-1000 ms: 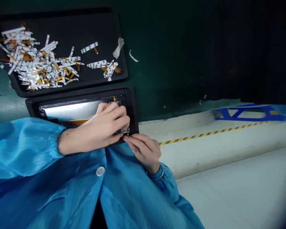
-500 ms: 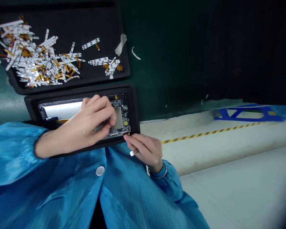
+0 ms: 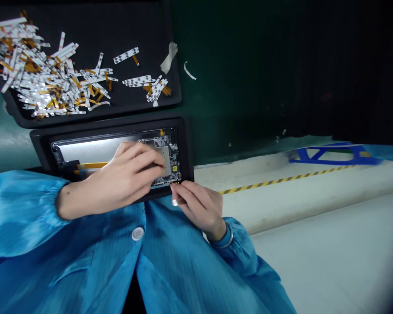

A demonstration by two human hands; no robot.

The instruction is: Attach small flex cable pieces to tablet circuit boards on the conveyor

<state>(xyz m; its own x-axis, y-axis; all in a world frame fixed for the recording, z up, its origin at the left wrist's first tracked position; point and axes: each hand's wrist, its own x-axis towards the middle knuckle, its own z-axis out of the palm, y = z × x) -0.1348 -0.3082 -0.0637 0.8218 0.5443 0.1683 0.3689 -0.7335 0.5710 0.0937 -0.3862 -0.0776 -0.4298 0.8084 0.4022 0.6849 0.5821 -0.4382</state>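
An opened tablet-like device (image 3: 94, 148) lies in a black holder (image 3: 186, 144) at the near edge of the green bench. Its silver back plate and a circuit board (image 3: 168, 152) at the right end show. My left hand (image 3: 124, 179) rests over the board's left part, fingers curled and pressed down on it. My right hand (image 3: 198, 205) is at the device's lower right corner, fingers pinched round a small white stick-like tool (image 3: 175, 202) whose tip touches the board's edge. An orange flat cable (image 3: 91, 165) runs along the lower side.
A black tray (image 3: 170, 52) behind the holder has a heap of white and orange backing strips (image 3: 46, 78). A scrap of tape (image 3: 168, 56) and a curl of strip (image 3: 189, 72) lie at its right edge. Right of the bench is floor with a yellow-black line (image 3: 281, 179).
My left hand slid left and down off the circuit board, uncovering it. My right hand stayed at the lower right corner, and a white tool now shows in its fingers.
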